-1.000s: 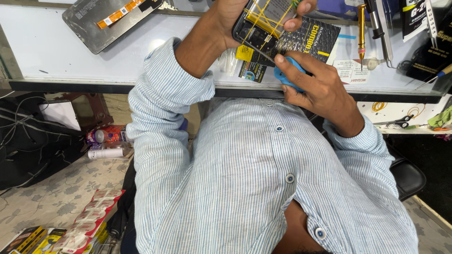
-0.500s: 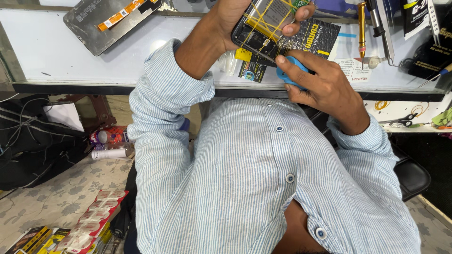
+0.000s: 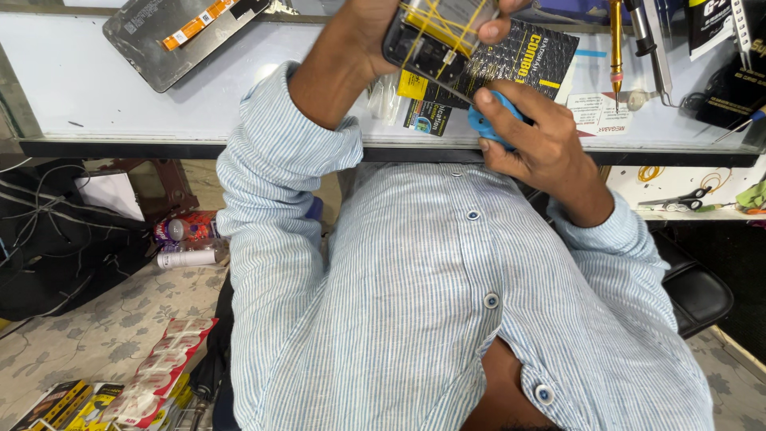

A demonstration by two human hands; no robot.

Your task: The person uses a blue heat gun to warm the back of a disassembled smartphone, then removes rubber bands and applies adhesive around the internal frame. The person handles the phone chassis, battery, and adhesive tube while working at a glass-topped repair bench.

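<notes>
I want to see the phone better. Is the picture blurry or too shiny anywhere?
Head view: evenly lit; the phone in the left hand is cut by the top edge, sharp enough; the white table shows soft glare; the striped shirt fills the frame, stretched.

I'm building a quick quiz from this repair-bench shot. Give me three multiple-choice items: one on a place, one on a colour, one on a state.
1. Where does the grey phone panel lie?
A. on the floor
B. on the white benchtop, far left
C. on the chair

2. What colour is the tool handle in the right hand?
A. blue
B. red
C. green

3. How is the opened phone supported?
A. flat on the bench
B. hanging from a hook
C. gripped in the left hand, off the bench

Answers: 1 B, it rests on the white top; 2 A, blue shows between the fingers; 3 C, fingers wrap its edges.
</notes>
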